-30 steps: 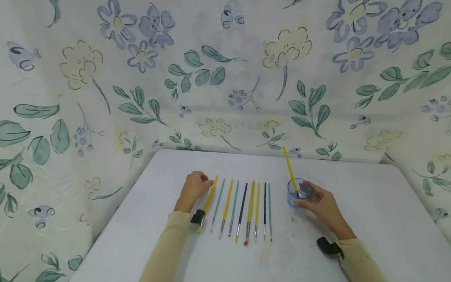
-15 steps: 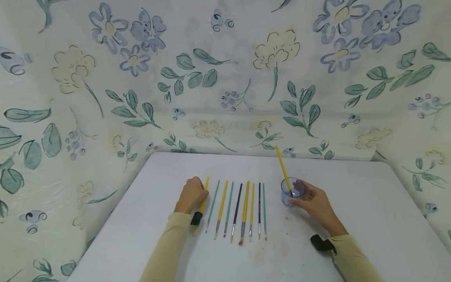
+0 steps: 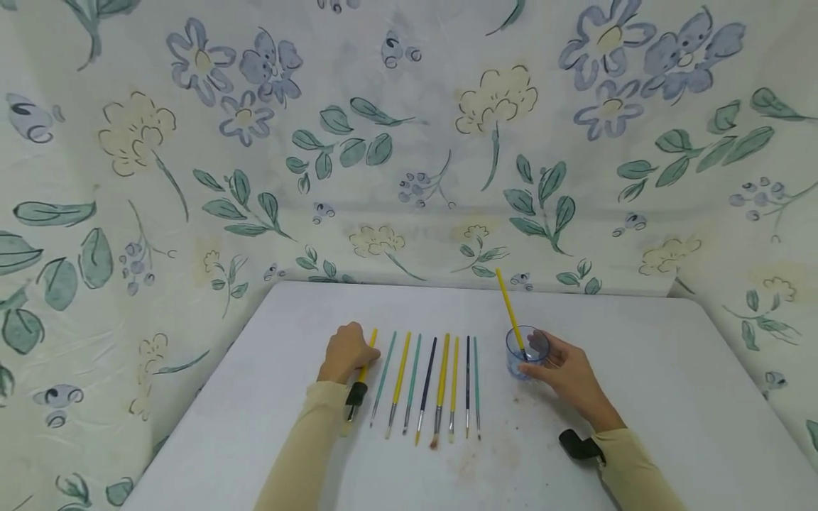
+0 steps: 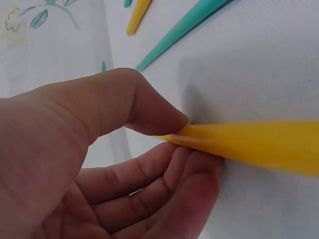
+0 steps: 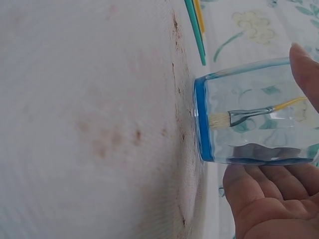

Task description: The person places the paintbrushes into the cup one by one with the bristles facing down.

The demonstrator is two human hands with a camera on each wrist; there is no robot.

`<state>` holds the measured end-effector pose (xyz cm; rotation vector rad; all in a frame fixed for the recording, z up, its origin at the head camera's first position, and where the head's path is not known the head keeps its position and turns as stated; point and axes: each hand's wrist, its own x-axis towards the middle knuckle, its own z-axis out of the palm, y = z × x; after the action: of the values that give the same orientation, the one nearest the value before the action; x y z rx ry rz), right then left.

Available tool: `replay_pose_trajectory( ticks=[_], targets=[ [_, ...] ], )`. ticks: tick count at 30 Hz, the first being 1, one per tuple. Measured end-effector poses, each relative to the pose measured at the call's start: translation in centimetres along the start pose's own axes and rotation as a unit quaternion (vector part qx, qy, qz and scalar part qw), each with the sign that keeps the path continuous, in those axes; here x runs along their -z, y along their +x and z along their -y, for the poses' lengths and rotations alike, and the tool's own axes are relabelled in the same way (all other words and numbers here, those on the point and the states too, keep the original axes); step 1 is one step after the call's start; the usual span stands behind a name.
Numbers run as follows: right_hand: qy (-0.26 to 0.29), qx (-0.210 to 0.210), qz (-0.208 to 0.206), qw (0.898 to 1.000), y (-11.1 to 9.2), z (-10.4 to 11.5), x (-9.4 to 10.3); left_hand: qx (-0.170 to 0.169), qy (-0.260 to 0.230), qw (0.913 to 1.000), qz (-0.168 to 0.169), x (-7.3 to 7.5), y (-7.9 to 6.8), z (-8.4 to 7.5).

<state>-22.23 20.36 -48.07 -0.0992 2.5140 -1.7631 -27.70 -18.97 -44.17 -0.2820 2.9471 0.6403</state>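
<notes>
My left hand (image 3: 346, 353) pinches a yellow paintbrush (image 4: 269, 144) by its handle between thumb and fingers, at the left end of a row of paintbrushes. Its bristle end points toward me, partly hidden by the black wrist camera. With thumb and fingers on either side, my right hand (image 3: 569, 372) holds a clear bluish glass (image 5: 264, 89) on the table. Inside that glass leans another yellow paintbrush (image 3: 510, 305), bristles down near the base in the right wrist view. Beside the left hand lies a thin teal paintbrush (image 3: 384, 376).
Several yellow, teal and dark paintbrushes, such as a dark-handled paintbrush (image 3: 428, 387), lie side by side, bristles toward me. Brownish smudges (image 3: 469, 458) mark the white table (image 3: 690, 397). A floral cloth (image 3: 441, 142) hangs behind the table.
My left hand has closed its fingers more around the leftmost yellow paintbrush's handle. The right hand still holds the glass. The head view has shifted slightly.
</notes>
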Motion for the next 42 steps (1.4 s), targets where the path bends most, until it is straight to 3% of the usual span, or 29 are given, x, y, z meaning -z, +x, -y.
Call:
replay_pose_trajectory(
  ticks=[4,14,17,21,27,31,38,42],
  targets=[
    [-0.005,-0.004,0.001,1.0,0.1,-0.1,-0.2,0.015,-0.011,0.9998,0.008,0.0,0.0,0.4],
    [-0.004,-0.005,-0.003,1.0,0.1,-0.1,-0.1,0.006,-0.065,0.997,0.041,0.7,0.6,1.8],
    [-0.009,-0.008,-0.004,1.0,0.1,-0.1,-0.2,0.015,-0.107,0.9924,0.057,1.0,0.6,2.3],
    [-0.012,-0.015,-0.003,1.0,0.0,0.0,-0.3,0.022,-0.184,0.9792,0.082,1.1,0.6,2.9],
    [-0.014,-0.012,-0.001,1.0,-0.1,0.1,-0.2,0.032,-0.304,0.9485,0.084,1.4,0.5,3.2],
    [-0.015,-0.008,0.005,1.0,-0.1,0.3,-0.3,0.035,-0.381,0.9212,0.071,1.9,0.0,2.5],
    [-0.014,-0.018,0.005,1.0,0.0,0.3,-0.4,0.014,-0.512,0.8572,0.05,1.9,-0.9,0.5],
    [-0.019,-0.008,0.0,1.0,-0.1,0.1,-0.3,0.004,-0.556,0.8298,0.043,1.8,-1.1,-0.7]
  ],
)
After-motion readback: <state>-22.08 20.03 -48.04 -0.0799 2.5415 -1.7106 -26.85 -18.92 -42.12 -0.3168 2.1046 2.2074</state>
